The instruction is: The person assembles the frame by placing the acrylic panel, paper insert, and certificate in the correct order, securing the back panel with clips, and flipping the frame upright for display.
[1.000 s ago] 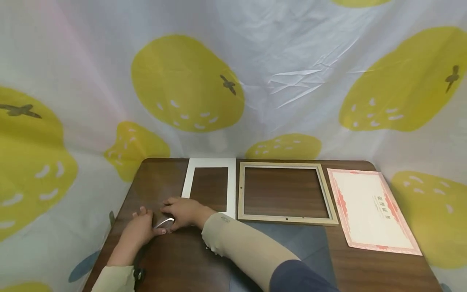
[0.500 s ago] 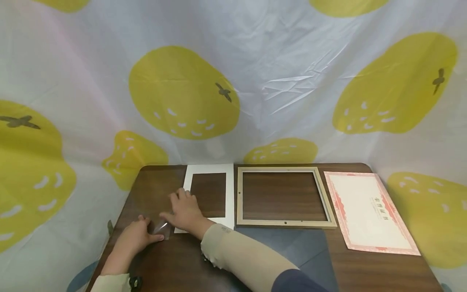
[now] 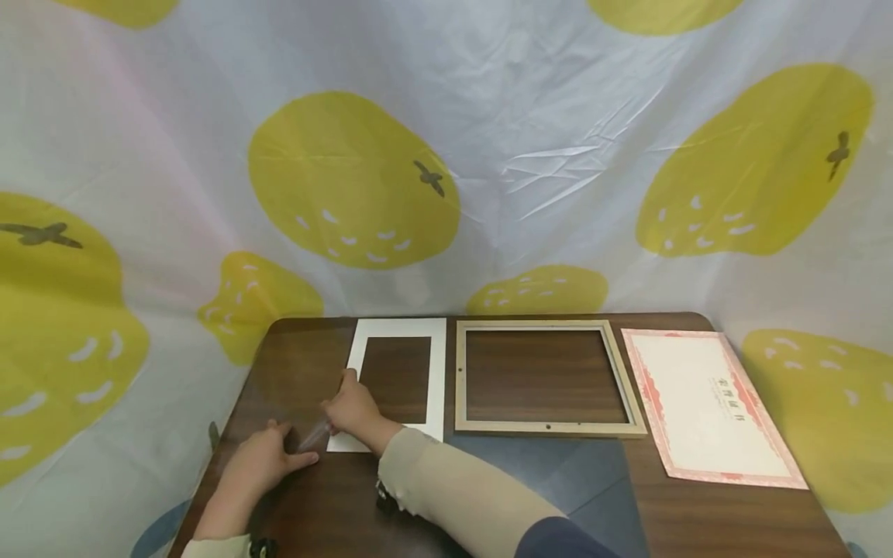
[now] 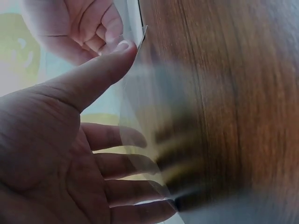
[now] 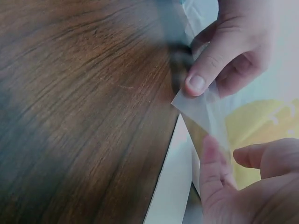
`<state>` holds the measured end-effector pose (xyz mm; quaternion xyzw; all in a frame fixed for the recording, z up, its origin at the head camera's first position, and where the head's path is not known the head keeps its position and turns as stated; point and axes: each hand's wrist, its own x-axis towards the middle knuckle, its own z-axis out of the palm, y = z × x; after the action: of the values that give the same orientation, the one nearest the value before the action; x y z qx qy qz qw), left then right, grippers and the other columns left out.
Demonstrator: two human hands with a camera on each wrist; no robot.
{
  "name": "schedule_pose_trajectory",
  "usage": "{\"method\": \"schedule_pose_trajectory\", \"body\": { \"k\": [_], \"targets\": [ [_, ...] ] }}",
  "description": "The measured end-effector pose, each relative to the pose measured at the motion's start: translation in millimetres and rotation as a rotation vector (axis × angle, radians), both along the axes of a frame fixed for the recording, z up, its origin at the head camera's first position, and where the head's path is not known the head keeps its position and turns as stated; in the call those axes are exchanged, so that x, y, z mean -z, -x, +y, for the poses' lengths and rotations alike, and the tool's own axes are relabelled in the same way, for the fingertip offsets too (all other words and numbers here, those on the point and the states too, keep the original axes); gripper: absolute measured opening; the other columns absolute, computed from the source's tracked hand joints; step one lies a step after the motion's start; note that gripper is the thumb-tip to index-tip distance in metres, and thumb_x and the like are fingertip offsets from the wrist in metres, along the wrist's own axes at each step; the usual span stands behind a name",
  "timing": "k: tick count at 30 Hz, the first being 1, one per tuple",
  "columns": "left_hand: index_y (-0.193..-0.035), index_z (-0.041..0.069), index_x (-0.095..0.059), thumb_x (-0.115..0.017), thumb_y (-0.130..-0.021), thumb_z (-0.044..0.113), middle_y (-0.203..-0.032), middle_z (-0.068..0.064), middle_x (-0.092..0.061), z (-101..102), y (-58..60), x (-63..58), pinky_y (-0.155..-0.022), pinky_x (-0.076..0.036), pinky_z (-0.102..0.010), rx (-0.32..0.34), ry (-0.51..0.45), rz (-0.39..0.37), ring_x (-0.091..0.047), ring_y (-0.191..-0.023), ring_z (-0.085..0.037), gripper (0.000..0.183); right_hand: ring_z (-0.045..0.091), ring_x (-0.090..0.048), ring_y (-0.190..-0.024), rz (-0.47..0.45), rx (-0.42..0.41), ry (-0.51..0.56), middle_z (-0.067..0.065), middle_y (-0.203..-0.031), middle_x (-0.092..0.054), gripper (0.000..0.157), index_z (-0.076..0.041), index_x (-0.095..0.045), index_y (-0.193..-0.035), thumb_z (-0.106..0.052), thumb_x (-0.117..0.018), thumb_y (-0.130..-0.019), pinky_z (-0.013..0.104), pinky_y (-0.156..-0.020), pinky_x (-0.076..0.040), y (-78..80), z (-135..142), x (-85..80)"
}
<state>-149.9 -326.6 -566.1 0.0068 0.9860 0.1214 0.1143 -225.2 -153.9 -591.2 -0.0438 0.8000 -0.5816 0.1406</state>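
A clear plastic sheet (image 3: 314, 436) is tilted up between the two hands at the left of the table. My left hand (image 3: 258, 461) holds its near edge, thumb on one side and fingers spread behind it in the left wrist view. The sheet's corner (image 5: 189, 107) shows under the left thumb in the right wrist view. My right hand (image 3: 356, 409) pinches the sheet's right part, with a fingertip seen at the film. Under the right hand lies a white mat board (image 3: 437, 380) with a rectangular opening. Most of the sheet's outline is hard to see.
Right of the mat lies an empty wooden picture frame (image 3: 551, 427). A certificate (image 3: 698, 395) with a red border lies at the far right. A dark grey panel (image 3: 544, 465) lies below the frame, partly under the right sleeve (image 3: 453, 480). A lemon-print curtain (image 3: 530, 178) surrounds the brown table (image 3: 732, 519).
My right hand has moved up and right from beside the left hand, spread its fingers, then drawn them together at the sheet. My left hand stays near the same spot; the view tilted slightly.
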Motion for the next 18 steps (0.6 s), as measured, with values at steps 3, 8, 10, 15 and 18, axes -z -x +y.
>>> {"method": "schedule_pose_trajectory", "body": {
  "k": [3, 8, 10, 15, 18],
  "targets": [
    [-0.142, -0.016, -0.060, -0.085, -0.081, 0.072, -0.146, -0.053, -0.049, 2, -1.5, -1.0, -0.102, -0.051, -0.073, -0.012, 0.001, -0.027, -0.058, -0.128, -0.067, 0.110, 0.024, -0.069, -0.047, -0.089, 0.027, 0.133, 0.020, -0.080, -0.077, 0.067, 0.003, -0.038, -0.157, 0.003, -0.068, -0.097, 0.036, -0.051, -0.062, -6.0, 3, -12.8],
    [-0.146, -0.019, -0.054, -0.084, -0.084, 0.070, -0.152, -0.056, -0.037, 4, -6.8, -1.4, -0.110, -0.042, -0.079, -0.010, -0.037, -0.048, -0.040, -0.140, -0.076, 0.113, 0.026, -0.070, -0.051, -0.117, 0.022, 0.161, 0.024, -0.095, -0.080, 0.067, 0.000, -0.036, -0.161, 0.004, -0.064, -0.100, 0.038, -0.052, -0.063, -11.4, 4, -17.0],
    [-0.146, -0.019, -0.053, -0.084, -0.085, 0.069, -0.153, -0.056, -0.036, 4, -8.7, -1.1, -0.111, -0.041, -0.080, -0.006, -0.051, -0.047, -0.038, -0.141, -0.076, 0.112, 0.023, -0.068, -0.049, -0.113, 0.021, 0.160, 0.022, -0.096, -0.081, 0.063, -0.001, -0.039, -0.159, 0.004, -0.063, -0.101, 0.037, -0.051, -0.062, -11.9, 5, -16.2],
    [-0.149, -0.015, -0.054, -0.084, -0.086, 0.067, -0.156, -0.053, -0.037, 4, -11.1, -2.1, -0.112, -0.041, -0.078, -0.014, -0.091, -0.052, -0.039, -0.144, -0.071, 0.107, 0.022, -0.067, -0.049, -0.078, 0.007, 0.195, 0.020, -0.102, -0.081, 0.043, -0.001, -0.045, -0.140, 0.008, -0.058, -0.100, 0.036, -0.048, -0.060, -9.8, 7, -12.2],
    [-0.150, -0.012, -0.055, -0.085, -0.086, 0.066, -0.157, -0.051, -0.038, 4, -11.6, -2.9, -0.112, -0.042, -0.077, -0.015, -0.122, -0.047, -0.041, -0.145, -0.069, 0.105, 0.022, -0.067, -0.049, -0.037, -0.019, 0.209, 0.019, -0.105, -0.081, 0.035, -0.001, -0.045, -0.133, 0.008, -0.055, -0.100, 0.036, -0.048, -0.060, -9.0, 11, -11.9]
  ]
}}
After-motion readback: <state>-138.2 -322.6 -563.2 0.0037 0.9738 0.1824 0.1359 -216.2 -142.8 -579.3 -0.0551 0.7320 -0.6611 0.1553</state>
